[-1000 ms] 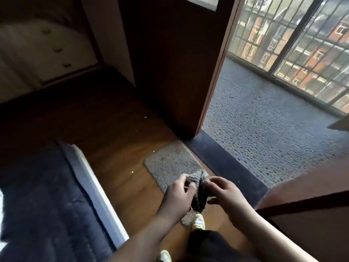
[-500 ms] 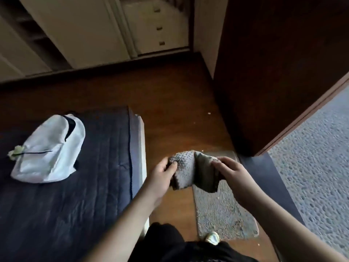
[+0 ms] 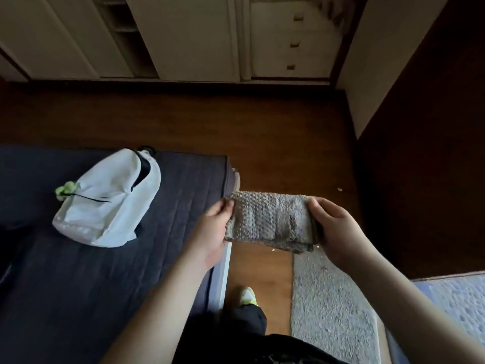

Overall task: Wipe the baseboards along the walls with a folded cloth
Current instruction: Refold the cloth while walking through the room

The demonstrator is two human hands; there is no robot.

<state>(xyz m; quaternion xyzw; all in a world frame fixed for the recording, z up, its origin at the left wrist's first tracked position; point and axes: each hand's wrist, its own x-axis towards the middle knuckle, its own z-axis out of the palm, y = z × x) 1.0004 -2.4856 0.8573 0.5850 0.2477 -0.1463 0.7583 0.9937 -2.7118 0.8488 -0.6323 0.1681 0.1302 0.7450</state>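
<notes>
A grey knobbly cloth (image 3: 267,219), folded into a flat band, is stretched between both hands above the wooden floor. My left hand (image 3: 214,227) pinches its left end with thumb on top. Around its right end my right hand (image 3: 338,229) grips, fingers curled under the fold. A dark baseboard (image 3: 183,84) runs along the foot of the far cream wardrobe wall. Another stretch of dark skirting follows the wall corner at the right (image 3: 351,119).
A dark quilted mattress (image 3: 78,285) with a white frame edge fills the left, a white backpack (image 3: 110,198) lying on it. A grey mat (image 3: 328,306) lies on the floor at lower right. My shoe (image 3: 248,296) stands between them. A dark wooden door (image 3: 433,153) stands at right.
The view has swung left from the balcony door toward the wardrobe wall. The bunched cloth has been pulled out flat and my hands have moved apart to its two ends.
</notes>
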